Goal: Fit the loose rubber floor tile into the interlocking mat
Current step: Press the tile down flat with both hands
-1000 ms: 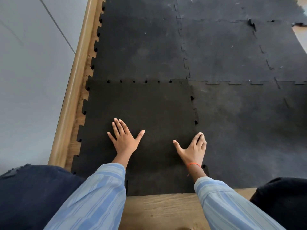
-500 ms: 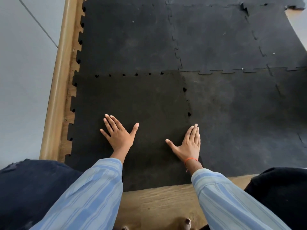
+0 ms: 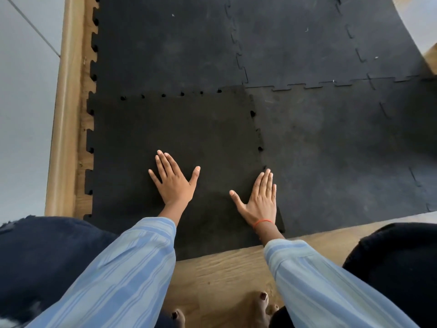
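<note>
Both palms are down flat: the left hand [image 3: 173, 183] is spread wide, fingers fanned and thumb out, pressing on the middle of the loose tile [image 3: 170, 129], gripping nothing. The right hand [image 3: 259, 200] lies just as flat, fingers together and thumb splayed, planted along the tile's right edge with its fingertips right at the seam; an orange thread band [image 3: 263, 222] circles that wrist. Blue striped sleeves [image 3: 123, 268] run back from both wrists toward the camera. The tile itself, a shade darker than its neighbours, sits in the near-left corner of the interlocking mat [image 3: 331, 150]. Small dark gaps dot its far seam and its right seam, so the teeth there are not fully closed. Its left edge shows open tabs over the wooden floor [image 3: 220, 268], beside a pale wooden skirting [image 3: 62, 129] and a grey wall [image 3: 23, 102]. Out at the near edge, bare toes [image 3: 262, 298] with dark polish peek in at the bottom, with dark fabric [image 3: 42, 256] on either side.
</note>
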